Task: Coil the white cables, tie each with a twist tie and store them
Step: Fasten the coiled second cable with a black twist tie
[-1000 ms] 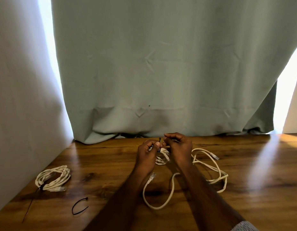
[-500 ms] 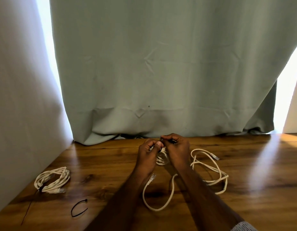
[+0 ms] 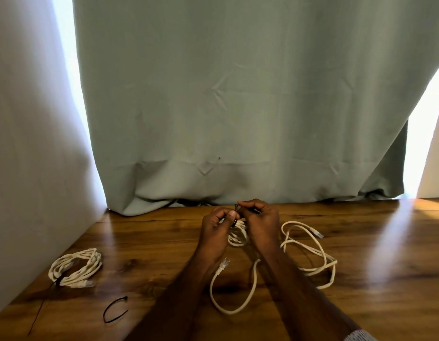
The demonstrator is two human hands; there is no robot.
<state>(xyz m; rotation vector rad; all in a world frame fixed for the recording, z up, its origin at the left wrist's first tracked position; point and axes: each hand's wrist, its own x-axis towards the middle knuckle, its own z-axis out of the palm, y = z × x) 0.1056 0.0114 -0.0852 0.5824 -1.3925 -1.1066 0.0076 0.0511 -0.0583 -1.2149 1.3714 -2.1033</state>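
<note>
Both hands are up close together over the far middle of the wooden table [image 3: 361, 279], working at a small coil of white cable [image 3: 238, 236] held between them. The left hand [image 3: 217, 231] has its fingers curled, thumb and fingertips pinching a black tie [image 3: 234, 219] where it wraps the top of the coil. The right hand [image 3: 261, 223] is curled too, pinching the tie's free end, which pokes up just above the knuckles. From the coil a loose tail of the same cable droops toward the person in a wide loop, its clear plug [image 3: 223, 264] lying beside the left wrist.

To the right, another white cable [image 3: 309, 252] sprawls uncoiled on the table. Far left, near the wall, a finished bundle [image 3: 75, 270] lies tied with a dark tie. A spare black tie [image 3: 115, 310] lies curved nearer the front edge.

A pale green curtain [image 3: 238, 107] hangs behind the table, its hem resting on the wood, with bright daylight at both sides.
</note>
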